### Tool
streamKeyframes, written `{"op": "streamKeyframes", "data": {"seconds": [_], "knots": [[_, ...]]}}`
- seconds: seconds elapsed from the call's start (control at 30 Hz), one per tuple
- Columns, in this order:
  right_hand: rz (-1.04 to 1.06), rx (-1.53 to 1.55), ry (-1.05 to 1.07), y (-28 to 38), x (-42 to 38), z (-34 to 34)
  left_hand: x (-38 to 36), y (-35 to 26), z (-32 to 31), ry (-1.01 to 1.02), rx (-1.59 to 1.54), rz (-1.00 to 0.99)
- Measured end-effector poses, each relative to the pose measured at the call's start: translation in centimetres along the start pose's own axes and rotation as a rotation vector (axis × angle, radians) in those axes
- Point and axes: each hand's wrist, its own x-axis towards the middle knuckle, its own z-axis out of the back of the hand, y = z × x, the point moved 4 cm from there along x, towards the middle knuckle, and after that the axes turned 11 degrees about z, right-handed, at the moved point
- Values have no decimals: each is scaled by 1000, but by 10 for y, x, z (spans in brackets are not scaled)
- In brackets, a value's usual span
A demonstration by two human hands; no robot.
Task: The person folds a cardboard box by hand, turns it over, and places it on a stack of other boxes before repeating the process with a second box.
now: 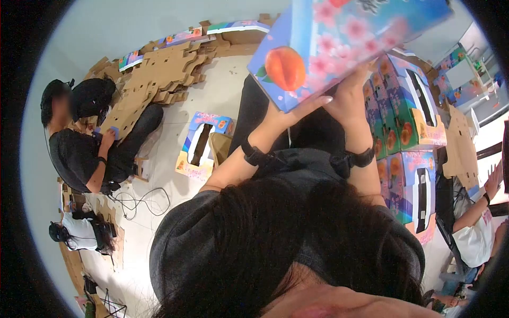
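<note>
A blue and pink printed carton (339, 42) with a peach picture and blossoms is raised at the top of the head view, tilted. My left hand (307, 103) and my right hand (352, 87) meet beneath its lower edge and hold it from below, wrists close together; most fingers are hidden behind or under the carton. Each wrist wears a black band. On the floor below and left of the carton lies another printed box (201, 144) with a long handle slot. Stacked printed boxes (419, 100) stand close to the right of my arms.
Flat brown cardboard (154, 79) is piled at the upper left, beside a seated person in black (74, 159). A person in a white top (79, 231) is farther down left. Cables (140, 204) lie on the floor. Another person's arm (477, 209) shows at the right edge.
</note>
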Motion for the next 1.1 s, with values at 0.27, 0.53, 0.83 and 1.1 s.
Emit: {"op": "streamKeyframes", "data": {"seconds": [0.27, 0.53, 0.83, 1.1], "knots": [[-20, -14, 9, 6, -2, -15, -5, 13, -4, -13, -136, 118], [-34, -62, 39, 15, 3, -20, -11, 19, 9, -145, -236, 98], [-96, -160, 217, -39, -13, -25, -17, 54, 32, -317, -438, 256], [-5, -185, 78, -66, -40, -28, -26, 66, 36, -271, -382, 247]]}}
